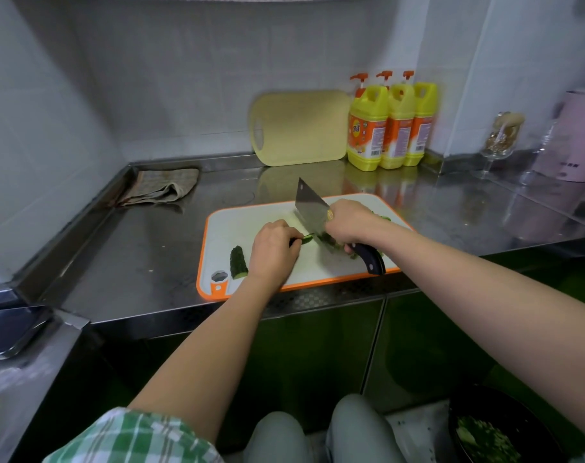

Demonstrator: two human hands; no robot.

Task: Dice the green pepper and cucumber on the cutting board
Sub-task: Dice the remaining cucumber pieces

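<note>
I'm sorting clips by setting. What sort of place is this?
Most likely a small home kitchen: a stainless-steel counter against tiled walls, three dish-soap bottles, and a cleaver cutting cucumber on an orange-rimmed cutting board.

White cutting board (237,228) with orange rim, dark green cucumber (238,267), yellow bottles (389,125) — green-and-white plaid sleeve (127,439)

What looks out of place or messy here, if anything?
Nothing alarming. The cutting board sits askew on the counter, a crumpled cloth lies in its back corner, and green specks are scattered beside the dark bowl down low.
</note>
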